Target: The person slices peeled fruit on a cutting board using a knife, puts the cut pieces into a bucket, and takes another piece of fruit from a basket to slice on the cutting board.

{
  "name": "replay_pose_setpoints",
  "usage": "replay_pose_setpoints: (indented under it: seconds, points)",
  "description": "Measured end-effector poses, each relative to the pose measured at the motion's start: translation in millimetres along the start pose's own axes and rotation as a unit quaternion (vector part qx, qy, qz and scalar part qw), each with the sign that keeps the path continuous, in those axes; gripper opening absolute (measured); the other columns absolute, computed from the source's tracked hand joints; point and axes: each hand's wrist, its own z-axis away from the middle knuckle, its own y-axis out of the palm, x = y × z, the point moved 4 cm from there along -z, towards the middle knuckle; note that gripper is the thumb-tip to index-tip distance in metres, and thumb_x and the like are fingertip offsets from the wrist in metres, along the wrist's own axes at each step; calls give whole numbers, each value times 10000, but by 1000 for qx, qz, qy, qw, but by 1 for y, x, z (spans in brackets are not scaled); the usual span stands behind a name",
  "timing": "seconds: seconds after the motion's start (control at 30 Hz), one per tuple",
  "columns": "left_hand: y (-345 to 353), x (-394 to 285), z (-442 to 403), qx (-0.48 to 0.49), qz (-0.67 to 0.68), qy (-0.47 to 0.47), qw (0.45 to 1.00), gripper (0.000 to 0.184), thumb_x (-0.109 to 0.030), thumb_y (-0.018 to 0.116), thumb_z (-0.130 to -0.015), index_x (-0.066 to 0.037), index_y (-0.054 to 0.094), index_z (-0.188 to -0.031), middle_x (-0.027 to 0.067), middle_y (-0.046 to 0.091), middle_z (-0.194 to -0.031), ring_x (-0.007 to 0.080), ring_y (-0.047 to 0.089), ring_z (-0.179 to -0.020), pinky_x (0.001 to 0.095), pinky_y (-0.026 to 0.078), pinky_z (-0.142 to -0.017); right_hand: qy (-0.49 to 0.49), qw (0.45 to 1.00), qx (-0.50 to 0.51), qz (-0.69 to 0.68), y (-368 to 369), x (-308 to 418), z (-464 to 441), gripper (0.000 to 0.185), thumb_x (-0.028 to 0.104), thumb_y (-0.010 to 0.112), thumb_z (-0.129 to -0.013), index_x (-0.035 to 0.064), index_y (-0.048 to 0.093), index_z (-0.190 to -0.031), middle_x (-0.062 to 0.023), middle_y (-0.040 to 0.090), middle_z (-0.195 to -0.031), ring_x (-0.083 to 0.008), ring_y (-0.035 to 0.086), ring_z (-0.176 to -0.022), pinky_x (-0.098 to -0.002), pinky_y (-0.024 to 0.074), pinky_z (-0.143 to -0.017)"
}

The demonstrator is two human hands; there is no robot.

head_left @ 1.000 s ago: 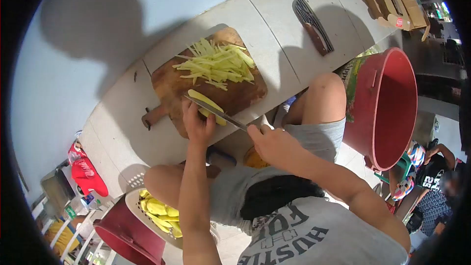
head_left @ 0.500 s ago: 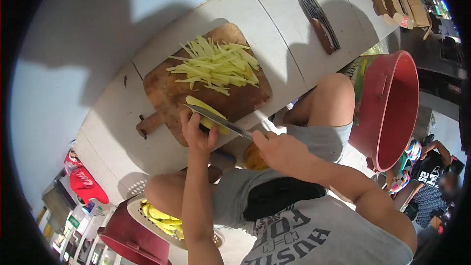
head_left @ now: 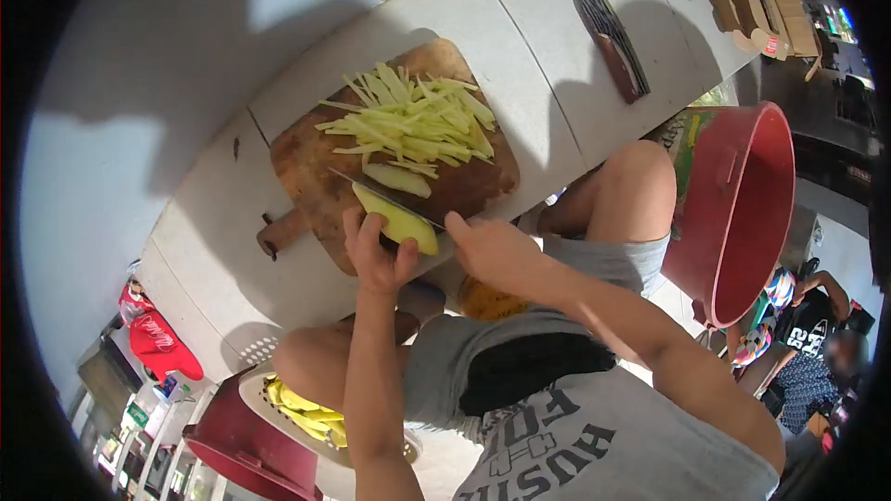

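My left hand [head_left: 376, 255] has its fingers and thumb around a peeled pale-green fruit [head_left: 401, 224], perhaps a green mango, at the board's near edge. In my right hand [head_left: 492, 246] is the handle of a kitchen knife [head_left: 388, 198]. Its blade lies along the fruit's far side. Just beyond the blade, a flat slice [head_left: 399, 180] rests on the wooden cutting board [head_left: 311, 172]. A heap of thin pale-green strips [head_left: 408, 125] covers the board's middle and far part.
A second knife with a brown handle [head_left: 620, 67] lies on the tiled surface [head_left: 520, 56]. At right stands a large red tub [head_left: 715, 213]. Yellow pieces [head_left: 311, 413] fill a white basket [head_left: 264, 399] below left, beside another red tub [head_left: 241, 445]. People [head_left: 812, 343] are in the right background.
A slice has come off the fruit and lies beyond the blade. My right hand with the knife has moved left, and the blade has shifted to the fruit's far side.
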Motion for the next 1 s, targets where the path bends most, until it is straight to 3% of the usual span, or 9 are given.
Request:
replay_pose_setpoints:
  seconds: [0.07, 0.13, 0.2, 0.23, 0.3, 0.57, 0.77, 0.93, 1.0]
  points:
    - [0, -4, -5, -4, -5, -1, 1000, 484, -435, 687, -891, -29, 558, -1120, 206, 583, -979, 380, 536, -872, 461, 470, -715, -9, 1000, -4, -7, -18, 13, 14, 280, 134, 623, -909, 26, 448, -1100, -228, 629, -803, -449, 666, -721, -536, 538, -625]
    - [-1, -6, -4, -2, -9, -6, 1000, 489, -433, 685, -895, -30, 565, -1145, 201, 591, -993, 385, 542, -888, 466, 474, -728, 43, 996, 58, 46, -33, 24, 34, 241, 147, 595, -933, 22, 462, -1091, -240, 664, -837, -439, 695, -755, -515, 563, -627]
    - [2, -5, -5, 6, 2, 2, 1000, 585, -470, 631, -946, 18, 536, -1256, 261, 595, -1205, 424, 564, -1057, 488, 469, -896, 40, 996, 59, 48, -41, 29, 47, 248, 154, 601, -935, 24, 463, -1094, -234, 664, -836, -430, 698, -749, -508, 565, -620]
    - [3, -5, -5, 5, 4, 3, 1000, 585, -470, 631, -946, 18, 536, -1256, 261, 595, -1205, 424, 564, -1057, 488, 469, -896, 36, 996, 61, 49, -43, 30, 51, 255, 162, 606, -936, 26, 463, -1097, -228, 663, -834, -422, 701, -742, -500, 567, -614]
    - [0, -4, -7, -10, -5, 5, 1000, 540, -418, 696, -881, -47, 573, -1253, 189, 622, -1073, 394, 560, -922, 465, 486, -747, 36, 996, 68, 45, -44, 29, 55, 261, 161, 612, -933, 25, 462, -1099, -225, 661, -830, -422, 699, -737, -499, 567, -613]
    - [1, -1, -3, -13, 4, 6, 1000, 531, -448, 698, -886, -59, 556, -1219, 175, 600, -1029, 374, 545, -887, 464, 476, -713, 53, 996, 74, 19, -32, 21, 41, 284, 120, 641, -890, 31, 424, -1051, -222, 640, -818, -450, 655, -736, -536, 527, -651]
    - [2, -3, -2, 4, -1, -4, 1000, 499, -462, 683, -903, -56, 532, -1152, 165, 575, -940, 351, 510, -827, 463, 452, -664, 9, 1000, 17, -1, 13, -7, -10, 278, 119, 612, -904, 24, 431, -1094, -248, 656, -855, -463, 655, -771, -541, 519, -678]
    - [0, -2, -4, 2, 15, -2, 1000, 500, -452, 683, -902, -45, 542, -1156, 163, 580, -943, 350, 517, -836, 475, 453, -672, 6, 1000, -14, -17, -7, 8, 6, 267, 130, 611, -913, 30, 426, -1077, -242, 654, -824, -474, 650, -759, -557, 507, -649]
    - [-1, -1, 1, 13, -18, -2, 1000, 529, -434, 696, -891, -38, 551, -1211, 177, 603, -994, 365, 539, -864, 485, 466, -696, 28, 999, 19, -15, -25, 20, 29, 261, 129, 610, -914, 35, 423, -1071, -240, 649, -810, -475, 648, -747, -564, 503, -641]
